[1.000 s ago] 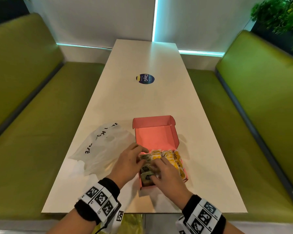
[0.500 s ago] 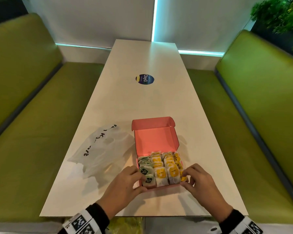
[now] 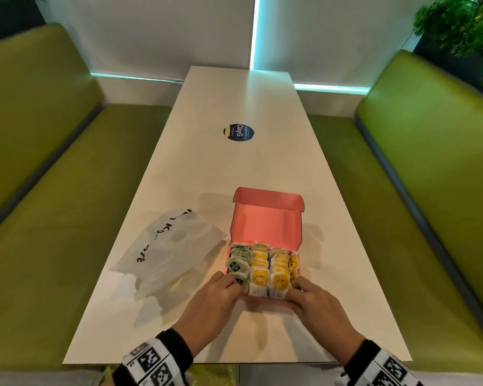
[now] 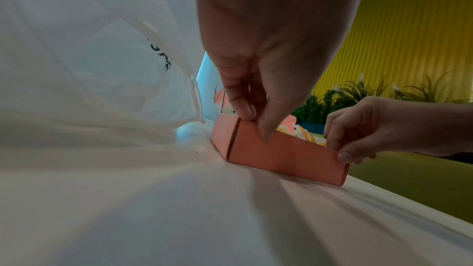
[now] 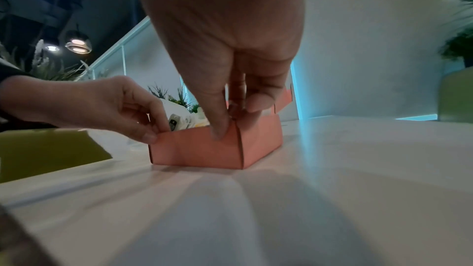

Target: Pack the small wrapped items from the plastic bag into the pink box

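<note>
The pink box (image 3: 265, 227) sat on the white table (image 3: 234, 168) toward its near end, its lid standing open at the far side. The small wrapped items (image 3: 265, 270) filled the box in rows: green-labelled ones along the left, yellow-labelled ones in the middle and right. The left hand (image 3: 209, 305) held the box's near left corner, thumb on the front wall and fingers curled over the rim beside the green packets, so its grip was clamped on the box. The right hand (image 3: 321, 310) did the same at the near right corner, thumb pressed to the front wall and fingers hooked over the rim, its grip likewise pinched on the box. From the left wrist view the thumb (image 4: 268, 128) lay against the front wall just right of the corner seam. The plastic bag (image 3: 170, 252), white and translucent with dark lettering, lay crumpled and flat just left of the box, almost touching it. A round dark sticker (image 3: 238, 132) marked the table farther off, and green benches (image 3: 53, 218) ran along both sides.
</note>
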`<control>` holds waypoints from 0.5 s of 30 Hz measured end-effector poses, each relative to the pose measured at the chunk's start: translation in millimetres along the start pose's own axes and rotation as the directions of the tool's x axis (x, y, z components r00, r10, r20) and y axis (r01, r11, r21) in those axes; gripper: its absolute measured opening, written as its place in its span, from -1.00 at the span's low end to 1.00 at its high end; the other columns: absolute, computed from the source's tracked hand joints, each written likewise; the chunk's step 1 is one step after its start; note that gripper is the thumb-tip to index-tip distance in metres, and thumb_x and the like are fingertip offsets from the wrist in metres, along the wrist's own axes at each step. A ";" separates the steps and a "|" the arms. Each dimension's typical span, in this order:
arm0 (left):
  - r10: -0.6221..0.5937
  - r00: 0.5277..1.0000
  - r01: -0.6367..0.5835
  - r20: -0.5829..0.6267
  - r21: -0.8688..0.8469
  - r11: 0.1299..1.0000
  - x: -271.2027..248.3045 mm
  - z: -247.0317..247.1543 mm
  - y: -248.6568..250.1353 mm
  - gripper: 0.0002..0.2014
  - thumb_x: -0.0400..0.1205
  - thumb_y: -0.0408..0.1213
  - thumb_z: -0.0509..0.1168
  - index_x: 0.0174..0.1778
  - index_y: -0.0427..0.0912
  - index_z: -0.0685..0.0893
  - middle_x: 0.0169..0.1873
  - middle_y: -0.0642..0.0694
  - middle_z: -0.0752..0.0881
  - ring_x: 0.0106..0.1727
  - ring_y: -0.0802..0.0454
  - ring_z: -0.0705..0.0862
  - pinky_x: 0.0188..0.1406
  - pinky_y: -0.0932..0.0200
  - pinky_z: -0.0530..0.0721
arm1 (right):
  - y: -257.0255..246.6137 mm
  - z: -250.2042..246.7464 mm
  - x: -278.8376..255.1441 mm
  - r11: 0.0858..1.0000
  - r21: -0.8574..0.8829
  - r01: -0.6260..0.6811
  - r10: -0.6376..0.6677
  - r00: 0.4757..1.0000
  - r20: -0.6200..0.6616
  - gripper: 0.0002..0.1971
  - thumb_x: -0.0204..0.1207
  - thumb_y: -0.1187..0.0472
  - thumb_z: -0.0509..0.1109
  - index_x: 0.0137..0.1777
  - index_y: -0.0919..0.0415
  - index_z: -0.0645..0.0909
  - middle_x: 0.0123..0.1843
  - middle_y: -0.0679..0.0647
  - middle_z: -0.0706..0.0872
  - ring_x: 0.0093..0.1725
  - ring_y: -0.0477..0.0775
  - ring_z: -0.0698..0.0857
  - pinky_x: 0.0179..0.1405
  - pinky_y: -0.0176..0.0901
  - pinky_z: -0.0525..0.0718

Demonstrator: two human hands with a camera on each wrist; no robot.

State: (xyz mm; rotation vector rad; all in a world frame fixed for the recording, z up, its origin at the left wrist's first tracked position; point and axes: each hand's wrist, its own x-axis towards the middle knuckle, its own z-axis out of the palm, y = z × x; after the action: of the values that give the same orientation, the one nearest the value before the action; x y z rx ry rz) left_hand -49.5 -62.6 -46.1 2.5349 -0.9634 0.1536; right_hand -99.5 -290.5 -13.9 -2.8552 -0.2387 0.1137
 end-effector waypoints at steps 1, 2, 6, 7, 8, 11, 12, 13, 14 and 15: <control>-0.020 1.000 0.020 -0.009 0.021 1.000 7.0 0.8 -3.0 -0.91 0.41 -0.29 0.37 -0.24 0.00 0.71 -0.28 0.09 0.67 -0.21 0.14 0.45 -0.35 0.25 0.54 | 0.2 -1.5 6.8 0.999 0.042 -0.021 0.020 1.000 0.017 -0.89 0.49 0.10 0.32 -0.16 0.01 0.68 -0.13 -0.07 0.62 -0.21 0.03 0.68 -0.43 -0.13 0.57; -0.038 0.999 0.038 -0.020 0.026 0.999 15.5 0.9 -5.9 -0.87 0.36 -0.33 0.44 -0.26 0.00 0.72 -0.29 0.08 0.68 -0.22 0.13 0.49 -0.34 0.24 0.54 | 0.4 -4.0 14.7 0.997 0.064 -0.033 0.031 0.999 0.037 -0.89 0.52 0.14 0.32 -0.11 0.08 0.69 -0.05 -0.01 0.62 -0.12 0.10 0.68 -0.32 -0.04 0.61; -0.045 0.996 0.048 -0.071 0.040 0.998 50.4 -1.6 -19.7 -0.87 0.26 -0.39 0.45 -0.40 -0.05 0.75 -0.39 0.03 0.72 -0.27 0.03 0.63 -0.23 0.29 0.51 | -0.7 -15.9 48.9 0.991 0.126 -0.048 0.046 0.999 0.019 -0.82 0.55 0.21 0.30 0.03 0.09 0.72 0.06 0.07 0.62 0.03 0.15 0.65 -0.09 -0.01 0.59; -0.046 0.997 0.049 -0.064 0.039 0.998 57.4 -2.6 -22.8 -0.88 0.26 -0.40 0.46 -0.41 -0.07 0.76 -0.40 0.00 0.73 -0.26 0.00 0.66 -0.20 0.26 0.56 | -0.9 -18.2 56.4 0.987 0.154 -0.053 0.053 0.999 0.003 -0.83 0.55 0.22 0.31 0.01 0.12 0.73 0.05 0.08 0.61 0.02 0.16 0.64 -0.08 -0.01 0.58; -0.060 0.997 0.062 -0.044 0.041 0.997 61.7 -4.0 -25.5 -0.88 0.27 -0.42 0.47 -0.39 -0.09 0.78 -0.39 -0.02 0.74 -0.25 -0.03 0.68 -0.19 0.21 0.62 | -0.7 -19.2 63.0 0.982 0.178 -0.065 0.068 0.998 -0.009 -0.84 0.54 0.24 0.31 -0.02 0.16 0.73 0.03 0.09 0.61 0.02 0.17 0.64 -0.09 -0.01 0.56; -0.122 0.992 0.120 0.021 0.070 0.990 68.2 -12.2 -28.5 -0.85 0.35 -0.47 0.47 -0.26 -0.15 0.82 -0.30 -0.12 0.77 -0.17 -0.15 0.70 -0.20 0.16 0.69 | 0.6 -19.2 75.6 0.972 0.213 -0.101 0.111 0.993 -0.035 -0.86 0.52 0.30 0.31 -0.03 0.20 0.70 0.04 0.09 0.61 0.02 0.16 0.62 -0.12 -0.07 0.51; -0.148 0.988 0.145 0.043 0.066 0.987 69.9 -14.9 -27.7 -0.85 0.43 -0.48 0.42 -0.16 -0.19 0.82 -0.20 -0.18 0.77 -0.07 -0.19 0.68 -0.12 0.10 0.65 | 1.0 -18.3 78.3 0.971 0.214 -0.109 0.120 0.992 -0.039 -0.85 0.52 0.30 0.30 -0.02 0.20 0.70 0.04 0.08 0.60 0.02 0.15 0.62 -0.13 -0.08 0.50; -0.172 0.982 0.168 0.077 0.062 0.984 71.5 -16.5 -27.6 -0.82 0.52 -0.46 0.34 -0.05 -0.21 0.81 -0.08 -0.21 0.75 0.04 -0.21 0.64 -0.03 0.06 0.61 | 0.6 -18.0 80.6 0.974 0.196 -0.114 0.124 0.992 -0.039 -0.85 0.53 0.29 0.30 0.00 0.19 0.69 0.06 0.08 0.60 0.03 0.15 0.61 -0.15 -0.08 0.50; -0.187 0.978 0.183 0.090 0.059 0.981 72.1 -16.4 -29.0 -0.79 0.58 -0.44 0.28 0.04 -0.21 0.78 0.00 -0.23 0.73 0.12 -0.21 0.59 0.05 0.04 0.56 | 0.0 -17.4 82.6 0.979 0.166 -0.116 0.123 0.992 -0.034 -0.84 0.54 0.28 0.29 0.02 0.19 0.68 0.07 0.08 0.59 0.04 0.15 0.61 -0.16 -0.07 0.51; -0.198 0.975 0.193 0.097 0.061 0.979 72.6 -16.5 -30.3 -0.77 0.62 -0.42 0.24 0.09 -0.20 0.76 0.05 -0.22 0.71 0.15 -0.20 0.57 0.08 0.05 0.53 | -0.7 -17.2 84.5 0.984 0.132 -0.119 0.123 0.992 -0.025 -0.84 0.54 0.27 0.28 0.04 0.19 0.67 0.08 0.08 0.59 0.04 0.16 0.61 -0.17 -0.05 0.52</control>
State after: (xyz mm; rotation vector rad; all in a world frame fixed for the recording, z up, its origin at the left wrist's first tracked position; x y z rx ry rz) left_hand 25.9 -79.6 -23.8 2.6890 -0.7489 -0.0107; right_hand -14.8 -279.8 -1.8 -2.7373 -0.0482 0.1023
